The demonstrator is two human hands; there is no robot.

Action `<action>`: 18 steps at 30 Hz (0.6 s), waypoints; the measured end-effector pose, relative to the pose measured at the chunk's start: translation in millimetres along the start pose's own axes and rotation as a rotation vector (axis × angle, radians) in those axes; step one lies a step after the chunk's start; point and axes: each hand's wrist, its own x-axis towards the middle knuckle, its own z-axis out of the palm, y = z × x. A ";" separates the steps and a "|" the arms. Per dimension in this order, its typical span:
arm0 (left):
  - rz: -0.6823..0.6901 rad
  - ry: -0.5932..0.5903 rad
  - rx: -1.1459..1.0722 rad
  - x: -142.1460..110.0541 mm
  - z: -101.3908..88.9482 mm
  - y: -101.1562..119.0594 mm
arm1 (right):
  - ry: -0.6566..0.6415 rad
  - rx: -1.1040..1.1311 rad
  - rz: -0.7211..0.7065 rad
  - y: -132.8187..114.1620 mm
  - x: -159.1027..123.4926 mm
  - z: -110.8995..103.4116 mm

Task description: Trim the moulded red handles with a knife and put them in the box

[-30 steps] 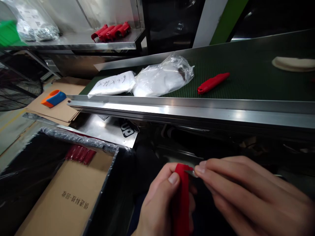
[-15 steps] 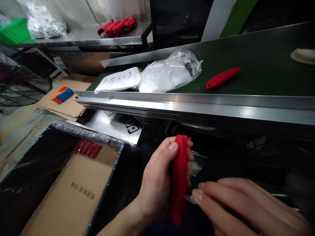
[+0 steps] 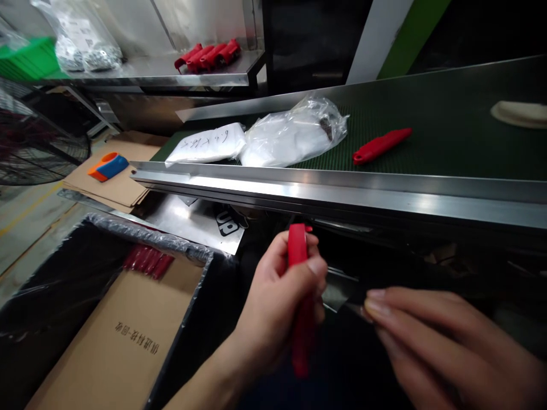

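Note:
My left hand point(image 3: 271, 296) is wrapped round a long red plastic part point(image 3: 298, 245), held upright with the thumb across its front. The lower end of the part is blurred. To the right, my right hand point(image 3: 440, 336) pinches a small pointed metal blade point(image 3: 355, 309) between thumb and fingertips. The blade's tip points left toward the red part, with a gap between them. Whatever handle the blade has is hidden by the fingers. Beyond both hands, a similar red part point(image 3: 382, 146) lies on the green conveyor belt point(image 3: 453, 125).
A metal rail point(image 3: 342, 185) edges the conveyor in front of me. Plastic-bagged white packs point(image 3: 277, 139) lie on the belt. At lower left stands a black-lined box point(image 3: 200, 296) with cardboard and red parts. Several red pieces point(image 3: 209, 56) sit on a shelf; a fan point(image 3: 38, 136) stands left.
My right hand and the blade have drawn away to the right from the red part. My left thumb has moved down across the part, which has turned and shifted slightly left.

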 end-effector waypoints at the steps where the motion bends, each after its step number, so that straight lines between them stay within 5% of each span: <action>1: -0.019 -0.022 0.060 -3.5 -1.3 -2.7 | 0.025 -0.025 0.013 2.8 4.2 -1.1; 7: -0.099 -0.096 0.142 -21.4 -0.5 -9.1 | -0.031 -0.067 0.020 2.3 24.6 -4.7; 18: -0.169 -0.083 0.143 -27.2 6.6 -8.9 | -0.095 -0.099 0.026 1.0 18.7 -7.2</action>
